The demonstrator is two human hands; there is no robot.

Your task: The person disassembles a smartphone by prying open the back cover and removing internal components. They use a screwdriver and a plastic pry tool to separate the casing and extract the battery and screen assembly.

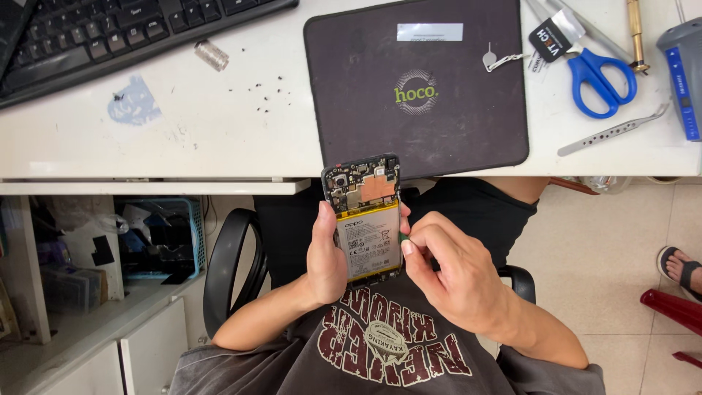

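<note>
The opened smartphone (363, 218), its back cover off to expose a dark circuit board, an orange patch and a yellow-edged white battery, stood nearly upright above the lap, just below the desk's front edge.

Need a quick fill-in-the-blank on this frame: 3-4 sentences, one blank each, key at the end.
1. The left hand grips an opened ____ with its battery exposed.
2. The right hand pinches at the phone's ____ edge.
3. The scissors on the desk have ____ handles.
4. The dark mat lies to the ____ of the keyboard.

Missing words: phone; right; blue; right
</note>
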